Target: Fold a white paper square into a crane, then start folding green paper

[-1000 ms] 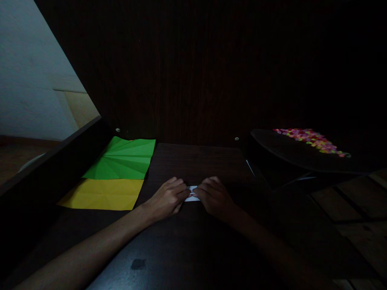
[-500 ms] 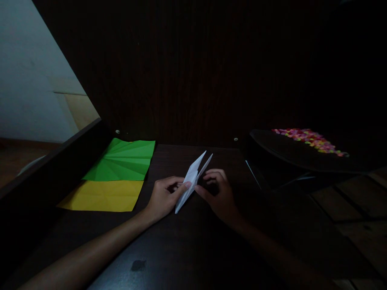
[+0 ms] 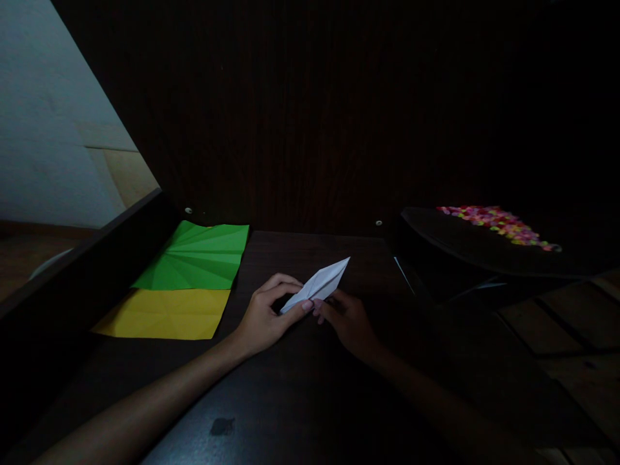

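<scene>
Fingers point(image 3: 306, 306) of the left hand point(image 3: 265, 318) pinch the near end of a folded white paper point(image 3: 318, 285), thumb below and fingertips curled over the top, while the right hand point(image 3: 349, 321) meets the same end from the other side, its fingers closed on the lower edge just beside the left thumb. The paper is a long, narrow, pointed shape, held a little above the dark counter point(image 3: 290, 400). Its long axis runs from the pinch away from the person and to the right, rising to a sharp tip that stands free beyond both sets of fingers, touching nothing. Both hands grip the same near end, so neither is nearer the free tip by much; the right hand lies under the paper's length, the left at its tail. Whether the right thumb presses the paper or only rests beside it is too dim to tell.

To the left of the fingers, well apart, a creased green sheet point(image 3: 198, 258) lies flat on the counter, with a yellow sheet point(image 3: 165, 314) touching its near edge. Far to the right of the fingers, a dark rounded tray point(image 3: 460, 248) carries a scatter of small bright pieces point(image 3: 498, 223) along its far side. A dark wooden panel point(image 3: 314, 116) rises behind the counter
</scene>
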### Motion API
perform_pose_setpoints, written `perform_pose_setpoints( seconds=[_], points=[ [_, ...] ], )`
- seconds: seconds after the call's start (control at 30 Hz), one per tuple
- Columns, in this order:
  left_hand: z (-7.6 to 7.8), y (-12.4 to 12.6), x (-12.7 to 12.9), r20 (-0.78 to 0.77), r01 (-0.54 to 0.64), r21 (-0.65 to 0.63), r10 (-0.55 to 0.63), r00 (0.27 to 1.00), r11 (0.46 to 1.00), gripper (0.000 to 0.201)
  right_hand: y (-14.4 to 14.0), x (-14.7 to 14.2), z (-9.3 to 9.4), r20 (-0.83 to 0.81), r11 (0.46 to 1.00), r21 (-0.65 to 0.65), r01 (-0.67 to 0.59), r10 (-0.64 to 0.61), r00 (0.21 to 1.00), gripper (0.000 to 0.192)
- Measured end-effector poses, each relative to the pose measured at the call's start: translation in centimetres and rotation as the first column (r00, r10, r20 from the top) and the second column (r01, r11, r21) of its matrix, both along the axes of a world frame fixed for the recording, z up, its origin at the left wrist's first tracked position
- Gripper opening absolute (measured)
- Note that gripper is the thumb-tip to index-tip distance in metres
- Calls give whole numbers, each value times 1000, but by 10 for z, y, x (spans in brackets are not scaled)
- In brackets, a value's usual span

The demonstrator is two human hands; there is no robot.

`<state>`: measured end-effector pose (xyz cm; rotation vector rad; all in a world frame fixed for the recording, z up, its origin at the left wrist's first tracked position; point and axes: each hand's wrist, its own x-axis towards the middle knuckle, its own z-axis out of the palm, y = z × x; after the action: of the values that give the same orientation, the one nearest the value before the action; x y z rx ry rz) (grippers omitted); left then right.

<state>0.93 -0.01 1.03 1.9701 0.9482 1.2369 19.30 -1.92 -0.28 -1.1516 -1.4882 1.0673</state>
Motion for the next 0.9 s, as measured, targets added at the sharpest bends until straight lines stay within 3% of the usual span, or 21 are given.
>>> perform_pose_setpoints(
  seconds=[0.13,0.3,0.37,0.5,0.63,0.9],
  points=[
    [-4,5,0,108,69,-197,-48,993,978,19,4,3,0,-47,1000,-3,-13,13,999,20],
    [-11,6,2,295,143,-467,2,955,873,30,6,1,0,-204,996,-48,70,-78,976,32],
    [-11,4,3,344,164,-485,14,939,859,36,6,1,-1,-209,997,-49,60,-69,975,30],
    [-10,-1,4,343,162,-442,-1,940,882,36,5,0,-2,-201,999,-51,9,-19,979,26],
    [-11,-6,6,283,163,-413,-44,958,896,31,3,-1,-4,-129,996,-4,94,-94,987,30],
    [-10,-4,6,328,221,-497,-55,943,839,27,6,3,-5,-125,995,52,87,-80,989,27]
  ],
)
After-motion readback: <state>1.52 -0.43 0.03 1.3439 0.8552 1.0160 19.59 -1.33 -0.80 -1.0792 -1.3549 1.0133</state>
